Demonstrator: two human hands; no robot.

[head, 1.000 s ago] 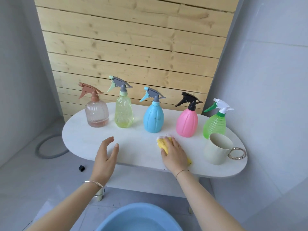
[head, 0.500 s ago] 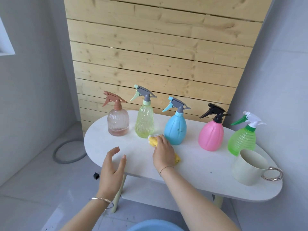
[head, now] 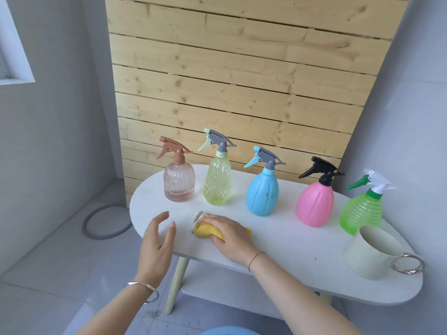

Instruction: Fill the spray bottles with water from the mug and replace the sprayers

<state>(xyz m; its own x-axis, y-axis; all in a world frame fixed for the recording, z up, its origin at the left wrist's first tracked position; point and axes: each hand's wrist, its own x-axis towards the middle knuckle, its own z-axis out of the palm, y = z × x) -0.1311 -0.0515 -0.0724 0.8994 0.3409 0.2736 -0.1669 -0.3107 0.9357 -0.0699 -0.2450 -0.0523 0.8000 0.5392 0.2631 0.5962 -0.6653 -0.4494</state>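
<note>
Several spray bottles stand in a row along the back of the white oval table (head: 285,240), each with its sprayer on: a clear brownish bottle (head: 179,183), a yellow bottle (head: 217,183), a blue bottle (head: 263,193), a pink bottle (head: 314,205) and a green bottle (head: 361,211). A pale green mug (head: 370,253) with a metal ring handle sits at the right front. My right hand (head: 229,232) presses flat on a yellow cloth (head: 205,230) on the tabletop in front of the yellow bottle. My left hand (head: 157,240) hovers open at the table's left front edge.
A wooden plank wall rises behind the table, grey walls on both sides. A grey hose ring (head: 106,223) lies on the floor at left. The rim of a blue basin (head: 225,331) shows at the bottom edge. A lower shelf sits under the tabletop.
My right hand has slid the yellow cloth leftward across the tabletop, from in front of the blue and pink bottles to in front of the yellow one. The view has shifted left.
</note>
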